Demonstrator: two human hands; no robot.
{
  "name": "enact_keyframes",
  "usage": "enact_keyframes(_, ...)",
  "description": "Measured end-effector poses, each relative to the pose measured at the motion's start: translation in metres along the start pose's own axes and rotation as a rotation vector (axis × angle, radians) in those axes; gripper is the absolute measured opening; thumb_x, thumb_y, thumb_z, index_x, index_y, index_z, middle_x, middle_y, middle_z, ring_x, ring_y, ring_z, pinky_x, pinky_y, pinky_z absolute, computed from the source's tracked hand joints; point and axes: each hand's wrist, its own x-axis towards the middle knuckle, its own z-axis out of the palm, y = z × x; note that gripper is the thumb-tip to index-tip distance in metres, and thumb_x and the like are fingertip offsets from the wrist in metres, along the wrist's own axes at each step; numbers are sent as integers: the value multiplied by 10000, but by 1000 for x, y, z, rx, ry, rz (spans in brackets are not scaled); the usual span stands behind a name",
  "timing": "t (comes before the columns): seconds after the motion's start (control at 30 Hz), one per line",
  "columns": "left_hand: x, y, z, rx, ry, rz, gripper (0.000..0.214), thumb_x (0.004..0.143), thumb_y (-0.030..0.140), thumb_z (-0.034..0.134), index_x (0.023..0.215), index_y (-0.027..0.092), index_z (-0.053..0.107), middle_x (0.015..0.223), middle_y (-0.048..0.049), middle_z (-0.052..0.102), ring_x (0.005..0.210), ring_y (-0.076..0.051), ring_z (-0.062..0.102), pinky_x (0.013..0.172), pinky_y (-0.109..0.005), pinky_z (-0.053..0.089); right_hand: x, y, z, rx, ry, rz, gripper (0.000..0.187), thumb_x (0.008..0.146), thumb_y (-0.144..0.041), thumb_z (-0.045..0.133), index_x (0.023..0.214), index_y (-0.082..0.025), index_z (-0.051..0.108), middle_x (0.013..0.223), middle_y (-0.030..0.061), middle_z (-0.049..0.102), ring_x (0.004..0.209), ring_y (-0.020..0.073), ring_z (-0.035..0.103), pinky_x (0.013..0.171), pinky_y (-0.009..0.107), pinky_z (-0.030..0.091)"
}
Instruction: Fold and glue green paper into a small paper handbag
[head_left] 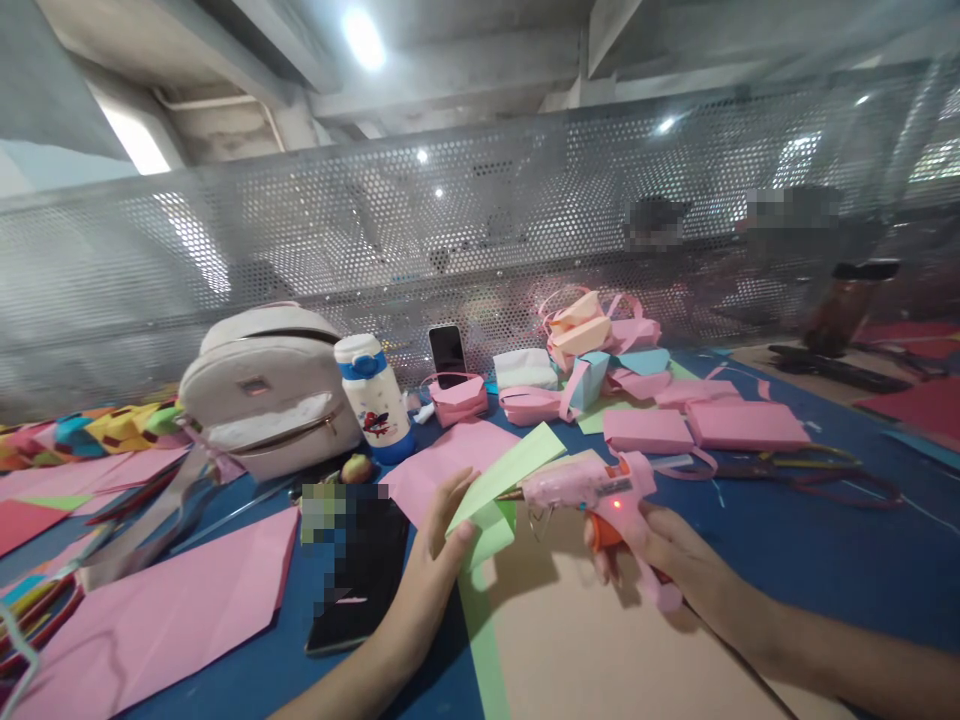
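My right hand (660, 540) is wrapped round the handle of a pink glue gun (592, 487), with fingers at its orange trigger and a small red light showing on its side. The gun's nozzle points left, touching or very near a folded piece of light green paper (514, 468). My left hand (448, 520) grips that green paper between thumb and fingers, above the table. Below both hands lies a large tan sheet (585, 640) with a green sheet (484, 640) showing along its left edge.
Folded pink paper boxes (742, 425) and small paper baskets (577, 335) stand behind on the blue table (885, 580). A white backpack (270, 390), a bottle (375, 400) and an upright phone (448, 352) stand before a perforated metal screen (487, 220). Scissors (817, 470) lie right; a dark tablet-like device (360, 580) lies left.
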Motion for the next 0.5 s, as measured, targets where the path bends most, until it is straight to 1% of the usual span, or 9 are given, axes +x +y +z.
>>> enact_keyframes(0.23, 0, -1, 0, 4, -3, 5, 667, 830, 631, 650, 1387, 282, 531, 1515, -101, 488, 1445, -390, 363, 1177, -533, 316, 0, -1, 0, 18, 4, 16, 539, 859, -698, 580, 914, -170, 669, 779, 61, 668, 683, 156, 566, 593, 249, 433)
enact_keyframes(0.37, 0, -2, -1, 5, 10, 6, 663, 838, 624, 646, 1389, 281, 512, 1532, -106, 460, 1446, -386, 362, 1182, -541, 300, -2, -3, 1, -3, 15, 35, 568, 854, -720, 565, 916, -166, 677, 765, 59, 667, 634, 147, 546, 580, 258, 429)
enact_keyframes(0.5, 0, 1, 1, -3, 48, 1, 679, 838, 612, 654, 1399, 275, 474, 1532, -115, 449, 1434, -374, 384, 1186, -536, 293, -1, 1, -1, -16, 20, 20, 592, 854, -732, 553, 911, -158, 686, 765, 68, 674, 614, 147, 537, 578, 268, 430)
